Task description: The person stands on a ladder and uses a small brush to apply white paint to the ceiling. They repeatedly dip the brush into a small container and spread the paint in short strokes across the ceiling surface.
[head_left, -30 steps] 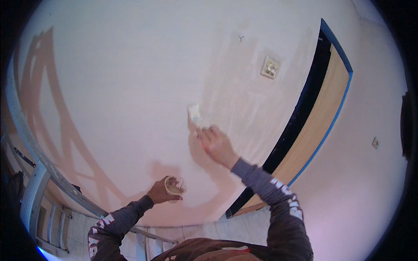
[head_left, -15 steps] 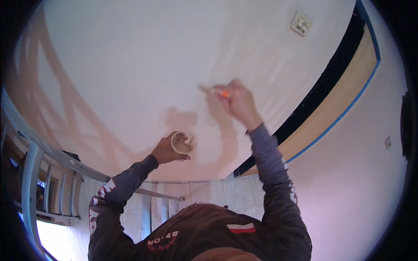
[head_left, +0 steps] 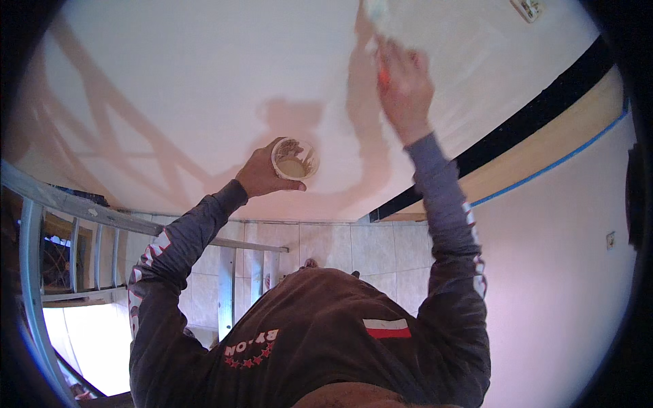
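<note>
My left hand (head_left: 264,173) is wrapped round a small white tub (head_left: 314,160) with its open top facing up. Beige paint (head_left: 291,167) lies in it, and smears of paint streak the inner wall. Higher up and to the right, my right hand (head_left: 406,88) is closed on a paintbrush (head_left: 383,73); an orange part of its handle shows between the fingers. Motion blurs the brush's far end near the top edge, so whether it touches the pale wall (head_left: 204,75) I cannot tell.
A metal ladder (head_left: 32,251) stands at the left, with another rail (head_left: 255,245) nearer my body. To the right run a black strip (head_left: 517,126), a wooden board (head_left: 544,151) and blue tape (head_left: 544,178). A socket (head_left: 526,9) sits on the wall above tiled floor (head_left: 326,245).
My right hand has moved up and a little right with the paintbrush. The view has tilted, so the tub and left hand appear higher; the left hand still holds the tub.
</note>
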The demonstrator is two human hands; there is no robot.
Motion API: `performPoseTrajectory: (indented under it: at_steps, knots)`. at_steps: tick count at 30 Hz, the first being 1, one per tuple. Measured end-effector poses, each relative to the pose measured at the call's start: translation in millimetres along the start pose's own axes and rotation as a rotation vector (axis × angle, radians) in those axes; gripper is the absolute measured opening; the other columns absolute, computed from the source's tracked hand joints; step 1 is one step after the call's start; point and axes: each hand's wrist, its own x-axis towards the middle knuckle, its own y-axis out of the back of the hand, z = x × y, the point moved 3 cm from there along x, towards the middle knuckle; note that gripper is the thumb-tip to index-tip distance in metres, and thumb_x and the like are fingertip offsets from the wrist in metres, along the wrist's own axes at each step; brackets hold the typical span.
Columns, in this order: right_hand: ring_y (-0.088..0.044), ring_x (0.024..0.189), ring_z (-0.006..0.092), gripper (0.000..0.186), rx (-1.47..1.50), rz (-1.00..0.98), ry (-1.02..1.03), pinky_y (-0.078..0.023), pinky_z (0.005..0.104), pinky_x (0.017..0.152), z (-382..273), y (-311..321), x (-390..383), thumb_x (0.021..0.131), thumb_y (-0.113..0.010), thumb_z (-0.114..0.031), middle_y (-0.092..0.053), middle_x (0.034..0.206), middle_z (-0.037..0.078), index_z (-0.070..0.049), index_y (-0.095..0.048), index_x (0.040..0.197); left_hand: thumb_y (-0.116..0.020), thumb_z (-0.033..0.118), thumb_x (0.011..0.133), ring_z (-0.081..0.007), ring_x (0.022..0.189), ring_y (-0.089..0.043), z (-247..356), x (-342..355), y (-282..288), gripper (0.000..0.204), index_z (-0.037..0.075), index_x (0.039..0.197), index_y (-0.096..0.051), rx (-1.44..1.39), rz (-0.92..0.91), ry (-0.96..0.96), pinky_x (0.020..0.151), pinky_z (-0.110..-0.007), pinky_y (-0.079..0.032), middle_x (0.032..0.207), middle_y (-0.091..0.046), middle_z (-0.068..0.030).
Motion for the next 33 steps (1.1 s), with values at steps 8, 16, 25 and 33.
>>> performPoseTrajectory:
  at_steps: [8,16,25,33]
  knots:
    - [-0.06,0.09,0.0303,0.037,0.384,-0.484,-0.22,-0.054,0.0406,0.074,-85.0,-17.9,-176.2,0.088,-0.07,-0.013,-0.07,0.11,0.01,-0.006,-0.068,0.124,-0.098,0.043,0.061,-0.0277,0.12,-0.064,2.5,4.7,3.0,0.098,0.001,0.136,-0.051,0.023,0.046,-0.02,0.104,-0.04,-0.051,0.128,-0.066,-0.0144]
    - [-0.065,0.08,0.0338,0.023,0.312,-0.563,-0.386,-0.054,0.0451,0.068,-21.5,-6.0,-50.1,0.09,-0.069,-0.03,-0.064,0.084,0.015,-0.017,-0.078,0.108,-0.098,0.041,0.061,-0.0273,0.122,-0.063,-1.8,4.2,1.6,0.099,0.002,0.138,-0.05,0.024,0.0,-0.004,0.105,-0.039,-0.05,0.13,-0.066,-0.0148]
    - [-0.064,0.078,0.0238,0.026,0.066,0.049,-0.005,-0.052,0.0361,0.07,9.8,40.1,54.3,0.091,-0.074,-0.019,-0.073,0.096,0.007,-0.017,-0.077,0.116,-0.098,0.044,0.06,-0.0287,0.119,-0.065,-12.9,0.2,0.7,0.097,0.002,0.135,-0.053,0.007,0.051,-0.06,0.104,-0.04,-0.051,0.127,-0.067,-0.0158]
    - [-0.061,0.101,0.0298,0.043,0.127,-0.262,0.001,-0.05,0.0408,0.089,-45.5,-17.4,-102.7,0.093,-0.068,-0.012,-0.067,0.126,0.01,-0.003,-0.062,0.134,-0.095,0.05,0.062,-0.0327,0.116,-0.066,-0.4,-1.1,-0.4,0.096,0.0,0.133,-0.053,0.092,0.024,-0.126,0.102,-0.039,-0.051,0.125,-0.066,-0.0183]
